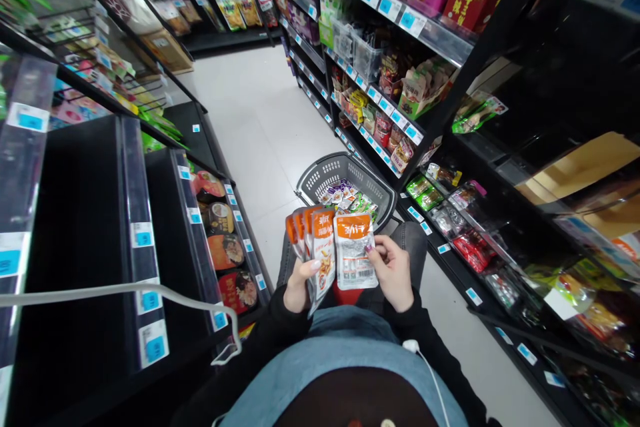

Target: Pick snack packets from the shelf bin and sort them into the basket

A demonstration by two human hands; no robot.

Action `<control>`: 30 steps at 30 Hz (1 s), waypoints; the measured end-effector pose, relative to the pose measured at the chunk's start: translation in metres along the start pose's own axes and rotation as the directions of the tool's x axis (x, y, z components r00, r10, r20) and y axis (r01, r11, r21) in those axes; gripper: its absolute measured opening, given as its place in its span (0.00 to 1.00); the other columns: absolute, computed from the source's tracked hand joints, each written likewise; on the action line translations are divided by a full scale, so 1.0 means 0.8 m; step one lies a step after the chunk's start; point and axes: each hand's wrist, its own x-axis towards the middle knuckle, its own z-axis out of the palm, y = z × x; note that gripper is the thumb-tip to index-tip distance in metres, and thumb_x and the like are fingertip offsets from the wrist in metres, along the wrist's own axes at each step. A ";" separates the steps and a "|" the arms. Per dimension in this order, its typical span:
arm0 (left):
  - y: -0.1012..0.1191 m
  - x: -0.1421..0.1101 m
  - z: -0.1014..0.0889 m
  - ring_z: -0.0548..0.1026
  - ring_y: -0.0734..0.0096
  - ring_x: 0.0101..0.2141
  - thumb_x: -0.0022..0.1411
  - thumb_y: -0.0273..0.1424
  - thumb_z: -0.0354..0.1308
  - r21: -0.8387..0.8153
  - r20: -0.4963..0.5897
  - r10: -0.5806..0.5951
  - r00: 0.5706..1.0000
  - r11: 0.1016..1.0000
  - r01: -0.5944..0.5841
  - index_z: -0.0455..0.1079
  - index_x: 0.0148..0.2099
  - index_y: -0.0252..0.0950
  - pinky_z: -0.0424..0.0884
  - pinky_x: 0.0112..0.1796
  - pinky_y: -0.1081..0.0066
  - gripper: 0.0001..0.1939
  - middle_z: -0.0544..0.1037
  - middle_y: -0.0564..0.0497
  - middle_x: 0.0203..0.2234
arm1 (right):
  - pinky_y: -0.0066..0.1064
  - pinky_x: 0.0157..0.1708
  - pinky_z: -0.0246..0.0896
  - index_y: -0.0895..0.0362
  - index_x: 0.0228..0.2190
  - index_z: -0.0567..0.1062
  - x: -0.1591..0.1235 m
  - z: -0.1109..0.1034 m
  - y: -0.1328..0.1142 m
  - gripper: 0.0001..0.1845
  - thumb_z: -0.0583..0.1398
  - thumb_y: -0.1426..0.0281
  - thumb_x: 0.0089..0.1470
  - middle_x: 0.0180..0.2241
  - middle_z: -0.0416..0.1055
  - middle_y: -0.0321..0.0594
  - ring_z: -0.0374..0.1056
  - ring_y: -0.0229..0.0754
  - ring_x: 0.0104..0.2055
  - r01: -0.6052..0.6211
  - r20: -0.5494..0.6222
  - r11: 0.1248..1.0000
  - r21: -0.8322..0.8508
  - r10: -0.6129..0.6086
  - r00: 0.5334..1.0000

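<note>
My left hand (300, 280) is closed on a fanned bunch of several orange-and-white snack packets (324, 247), its thumb lying across the front one. Between thumb and fingers of my right hand (393, 270) is a single packet (355, 253) of the same colours, with a barcode and small print facing me. It is held upright just right of the bunch. Beyond both hands a grey shopping basket (377, 190) stands on the floor, with several small purple, white and green packets (345, 195) inside. The packets I hold hide part of its near rim.
Black shelving with price tags lines both sides of the pale floor (250, 107). Round-lidded instant food bowls (225, 252) fill a low left shelf (197, 213). Bagged snacks (470, 247) lie low on the right. A white cable (125, 290) crosses the left side.
</note>
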 end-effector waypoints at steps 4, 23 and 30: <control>0.003 0.002 0.009 0.73 0.48 0.45 0.42 0.31 0.61 0.102 0.051 0.006 0.999 0.995 -0.011 0.70 0.48 0.34 0.70 0.45 0.56 0.26 0.78 0.44 0.39 | 0.23 0.23 0.59 0.59 0.34 0.73 -0.006 0.004 -0.015 0.09 0.57 0.66 0.56 0.20 0.68 0.33 0.64 0.36 0.21 0.094 -0.065 0.978 -0.187 -0.108 0.992; -0.007 0.011 -0.006 0.58 0.76 0.22 0.46 0.39 0.52 -0.135 0.522 -0.579 0.626 0.668 0.731 0.64 0.54 0.36 0.46 0.18 0.78 0.31 0.73 0.39 0.42 | 0.31 0.38 0.60 0.56 0.35 0.75 0.019 -0.008 -0.033 0.06 0.58 0.69 0.57 0.34 0.66 0.40 0.64 0.43 0.37 0.246 0.036 0.932 -0.266 -0.245 0.969; 0.005 0.024 -0.030 0.71 0.61 0.29 0.47 0.36 0.54 -0.142 0.312 -0.470 0.826 0.836 0.530 0.68 0.49 0.32 0.66 0.30 0.64 0.25 0.77 0.41 0.35 | 0.24 0.23 0.54 0.58 0.29 0.70 0.028 -0.039 -0.002 0.11 0.58 0.63 0.56 0.25 0.62 0.35 0.60 0.36 0.24 0.120 -0.154 0.993 -0.020 -0.121 0.981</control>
